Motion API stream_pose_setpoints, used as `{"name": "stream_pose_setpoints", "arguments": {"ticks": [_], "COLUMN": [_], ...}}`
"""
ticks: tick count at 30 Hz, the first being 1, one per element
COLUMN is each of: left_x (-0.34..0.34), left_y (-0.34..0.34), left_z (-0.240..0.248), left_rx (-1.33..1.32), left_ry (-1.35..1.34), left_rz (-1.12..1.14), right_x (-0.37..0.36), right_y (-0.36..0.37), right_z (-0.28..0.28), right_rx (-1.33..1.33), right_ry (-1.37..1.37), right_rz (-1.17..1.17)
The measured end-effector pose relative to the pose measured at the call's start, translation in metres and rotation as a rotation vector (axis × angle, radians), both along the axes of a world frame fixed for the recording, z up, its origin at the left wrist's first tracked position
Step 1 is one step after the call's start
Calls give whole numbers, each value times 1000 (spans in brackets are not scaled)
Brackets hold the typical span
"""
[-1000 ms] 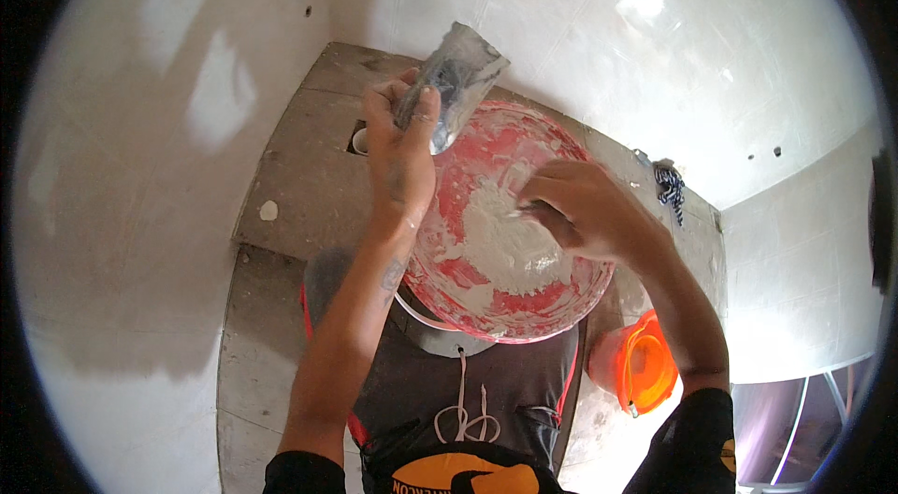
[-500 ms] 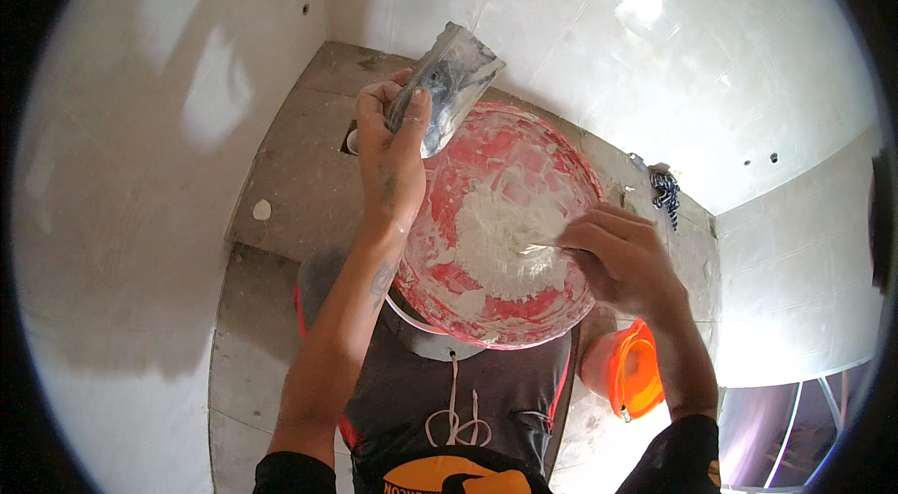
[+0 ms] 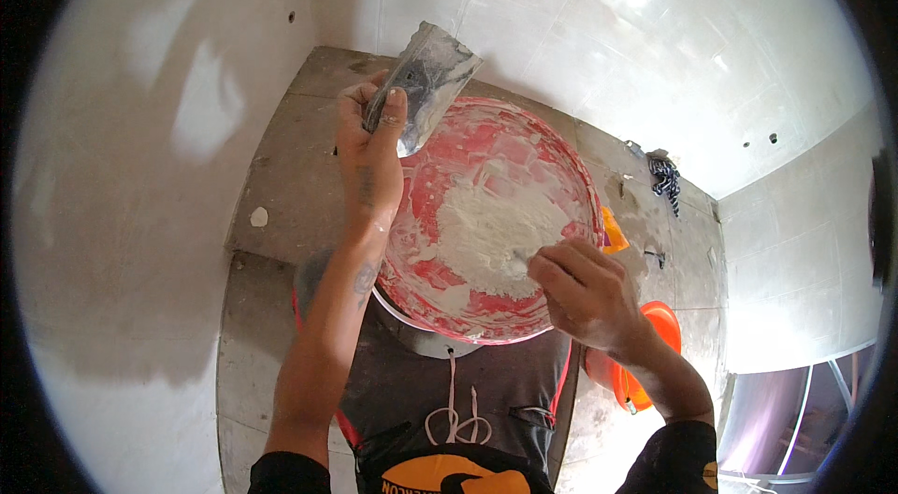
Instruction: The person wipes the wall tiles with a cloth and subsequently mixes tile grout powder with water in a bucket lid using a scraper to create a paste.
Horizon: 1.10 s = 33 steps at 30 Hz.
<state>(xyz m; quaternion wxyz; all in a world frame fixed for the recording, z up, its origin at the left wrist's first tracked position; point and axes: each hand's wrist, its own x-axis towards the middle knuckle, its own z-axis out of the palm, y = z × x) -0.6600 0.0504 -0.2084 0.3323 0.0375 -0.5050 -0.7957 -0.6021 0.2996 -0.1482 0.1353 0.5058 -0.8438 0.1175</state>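
Trowel [image 3: 426,82] in left hand [image 3: 371,152], blade pointing up-right over red bucket [image 3: 430,213].

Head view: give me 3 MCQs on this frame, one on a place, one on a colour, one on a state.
1. Where is the white paste?
A. inside the red bowl
B. on the floor
C. on the wall tiles

2. What colour is the container by the person's right forearm?
A. blue
B. orange
C. green

3. How is the trowel held?
A. lying flat in the bowl
B. gripped in the left hand, blade raised over the bowl's rim
C. leaning on the wall

Answers:
1. A, the paste sits in the middle of the red bowl.
2. B, the orange container shows beside the right hand.
3. B, the left hand is closed on the trowel, its blade up above the rim.
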Motion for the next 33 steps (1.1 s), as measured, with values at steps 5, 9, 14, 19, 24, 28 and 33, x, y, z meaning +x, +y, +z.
{"name": "stream_pose_setpoints", "arguments": {"ticks": [5,9,14,19,24,28,33], "left_x": [-2,-1,3,1,6,2,0], "left_y": [-1,2,7,3,-2,1,2], "left_z": [-4,-1,8,5,8,5,4], "left_rx": [-62,-62,-38,-117,-100,-106,-118], "left_ry": [29,5,17,18,-31,-15,1], "left_rz": [36,56,19,89,65,72,92], "right_x": [32,48,10,50,20,52,36], "right_y": [19,16,10,23,-2,23,7], "right_z": [3,-15,-23,-6,-22,-5,-21], "right_rx": [4,-6,-100,5,-51,45,-6], "right_ry": [-67,-80,5,-90,-83,-141,-98], "right_rz": [-14,-32,-88,33,-61,6,-5]}}
